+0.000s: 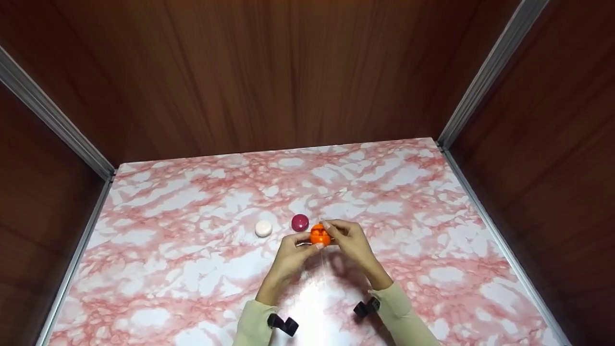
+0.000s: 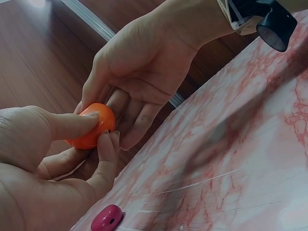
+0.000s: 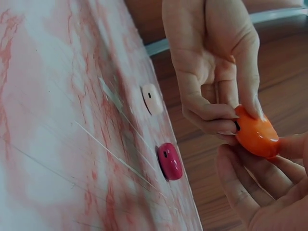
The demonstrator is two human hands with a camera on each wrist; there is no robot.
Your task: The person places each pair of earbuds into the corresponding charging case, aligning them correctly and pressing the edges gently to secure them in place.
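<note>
Both hands hold an orange earbud case (image 1: 320,239) above the marbled table, its lid up in the head view with the hollowed inside showing. My left hand (image 1: 289,253) pinches the lower body from the left, thumb in front. From the right, my right hand (image 1: 356,244) grips it, with its thumb at the raised lid. A small dark port shows on the orange case (image 3: 257,135) in the right wrist view. Just beyond the hands lies a closed magenta case (image 1: 300,222). Left of that one is a closed cream-white case (image 1: 263,228).
The table (image 1: 182,240) has a red-and-white marbled top with thin scratches. Brown wood-grain panels (image 1: 269,72) stand at its back and both sides, joined by grey metal rails (image 1: 490,72). Each sleeve carries a black wrist mount (image 1: 283,325).
</note>
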